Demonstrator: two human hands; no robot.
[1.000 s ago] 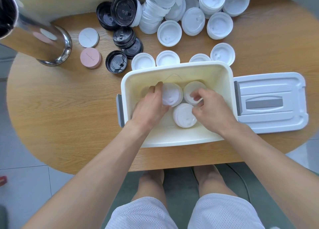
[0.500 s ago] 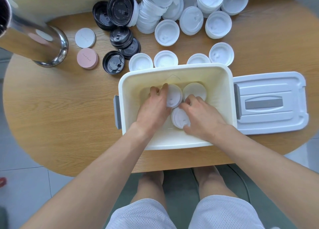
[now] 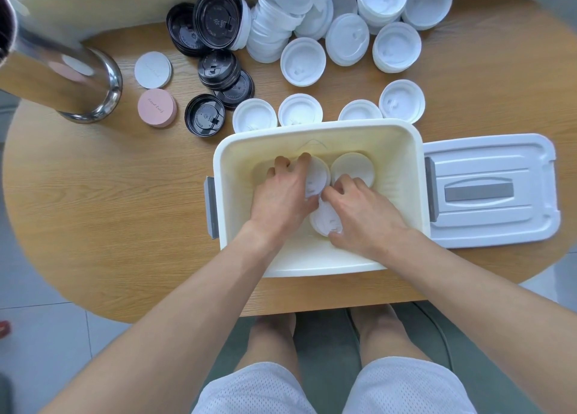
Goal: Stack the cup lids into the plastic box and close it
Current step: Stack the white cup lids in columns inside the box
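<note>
Lids, white plastic: three stacks sitting inside plastic box; more waiting beyond its far rim. Left hand, right hand pinching stack edges. Likely handling light, thin, slippery, crushable; grip by rims. Box lid lying right of box.

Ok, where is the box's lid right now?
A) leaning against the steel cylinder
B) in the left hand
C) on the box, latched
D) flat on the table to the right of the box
D: the lid lies flat on the table just right of the open box, while both hands are down inside the box on white cup lids.
</note>
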